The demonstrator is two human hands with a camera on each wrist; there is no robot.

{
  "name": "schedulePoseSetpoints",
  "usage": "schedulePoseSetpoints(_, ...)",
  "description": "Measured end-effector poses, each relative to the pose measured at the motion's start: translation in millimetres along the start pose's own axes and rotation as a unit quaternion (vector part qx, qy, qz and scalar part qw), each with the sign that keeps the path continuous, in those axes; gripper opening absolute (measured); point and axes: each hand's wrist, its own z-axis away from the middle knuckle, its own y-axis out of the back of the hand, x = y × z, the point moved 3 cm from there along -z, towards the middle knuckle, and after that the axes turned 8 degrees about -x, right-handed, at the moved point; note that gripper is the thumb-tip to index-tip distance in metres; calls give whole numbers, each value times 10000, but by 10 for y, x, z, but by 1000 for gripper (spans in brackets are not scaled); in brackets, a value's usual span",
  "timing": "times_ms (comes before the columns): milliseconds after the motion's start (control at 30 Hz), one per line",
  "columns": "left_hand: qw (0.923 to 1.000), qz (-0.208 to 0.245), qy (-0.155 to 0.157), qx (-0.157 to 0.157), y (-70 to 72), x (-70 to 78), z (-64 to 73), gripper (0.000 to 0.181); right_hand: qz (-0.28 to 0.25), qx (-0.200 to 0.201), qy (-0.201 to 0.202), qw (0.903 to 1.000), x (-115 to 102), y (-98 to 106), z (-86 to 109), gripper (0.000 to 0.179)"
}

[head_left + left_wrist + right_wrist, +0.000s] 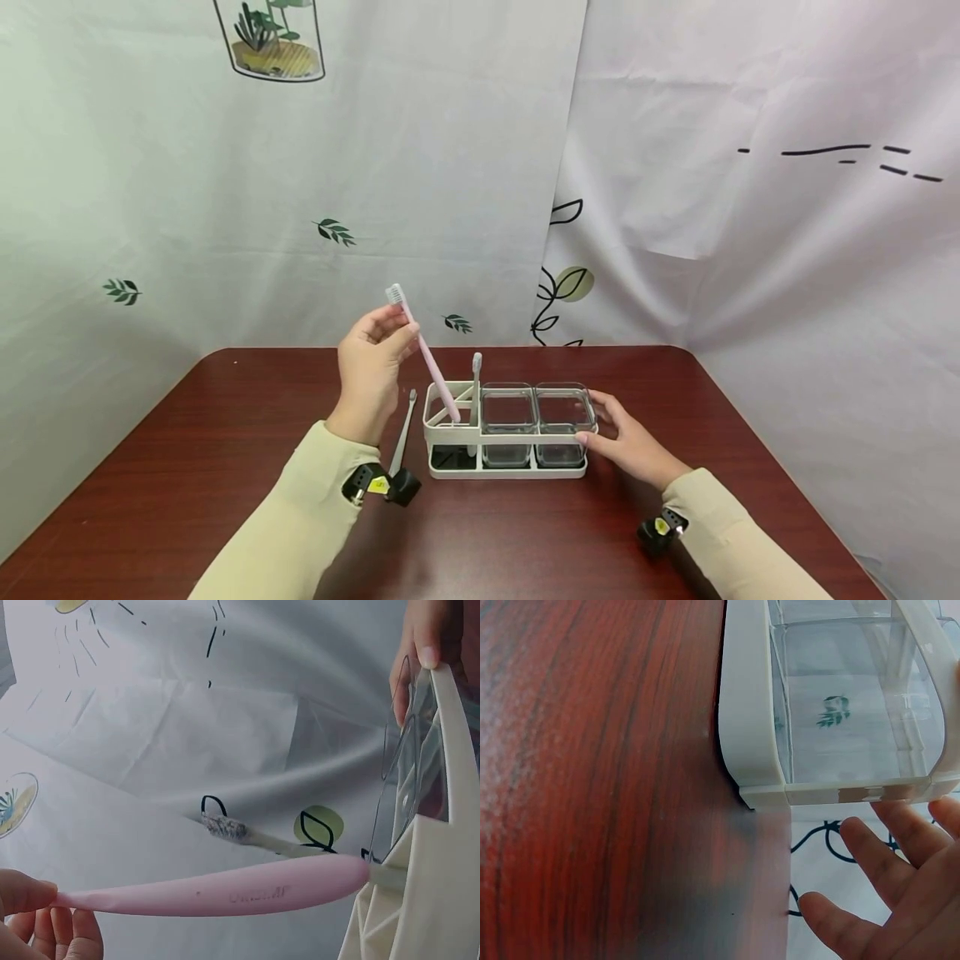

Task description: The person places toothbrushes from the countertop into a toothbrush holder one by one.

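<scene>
My left hand (375, 358) pinches a pink toothbrush (430, 364) just below its head, bristles up. The brush slants down to the right, and its handle end overlaps the divided left section of a cream toothbrush holder (452, 434). A grey toothbrush (476, 379) stands upright in that section, its bristles showing behind the pink handle in the left wrist view. At the holder's right end, my right hand (626, 437) grips the upper rim, thumb in front and fingers behind. Two clear square cups (508, 410) sit side by side in the holder.
Another light toothbrush (402, 433) lies on the dark red wooden table (247, 450), left of the holder and close to my left wrist. Behind the table hangs a white printed cloth (450, 167).
</scene>
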Motion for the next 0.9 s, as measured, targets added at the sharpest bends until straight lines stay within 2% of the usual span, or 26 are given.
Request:
schedulePoseSetpoints(167, 9994, 287, -180, 43, -47, -34, 30, 27, -1, -14, -43, 10000, -4, 4, 6, 68)
schedulePoseSetpoints(367, 9985, 279, -475, 72, -89, -75, 59, 26, -36, -43, -79, 10000, 0, -1, 5, 69)
schedulePoseSetpoints(633, 9961, -265, -840, -45, -148, -149, 98, 25, -57, -62, -47, 10000, -3, -4, 1, 68)
schedulePoseSetpoints(900, 9917, -966, -818, -233, -169, -226, 148, 25, -64, -46, -64, 9999, -1, -5, 3, 69)
